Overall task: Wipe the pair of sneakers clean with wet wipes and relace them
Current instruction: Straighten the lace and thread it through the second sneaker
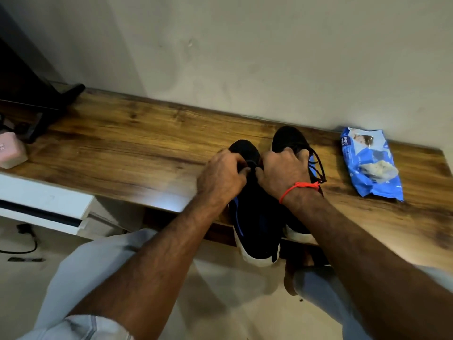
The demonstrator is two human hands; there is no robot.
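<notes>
Two black sneakers with white soles stand side by side on the wooden shelf [127,143], toes toward the wall. The left sneaker [255,224] has blue trim and its heel hangs over the shelf's front edge. The right sneaker [290,138] shows loose black laces [318,165] at its side. My left hand [221,175] and my right hand [282,171] hover over the left sneaker's lace area, fingers curled and pinching what looks like its lace. The lace itself is mostly hidden by my fingers. A red thread circles my right wrist.
A blue pack of wet wipes [371,165] lies on the shelf to the right of the shoes, close to the wall. A pink object [11,153] and a dark stand [44,111] sit at the far left. White drawers [41,202] are below left.
</notes>
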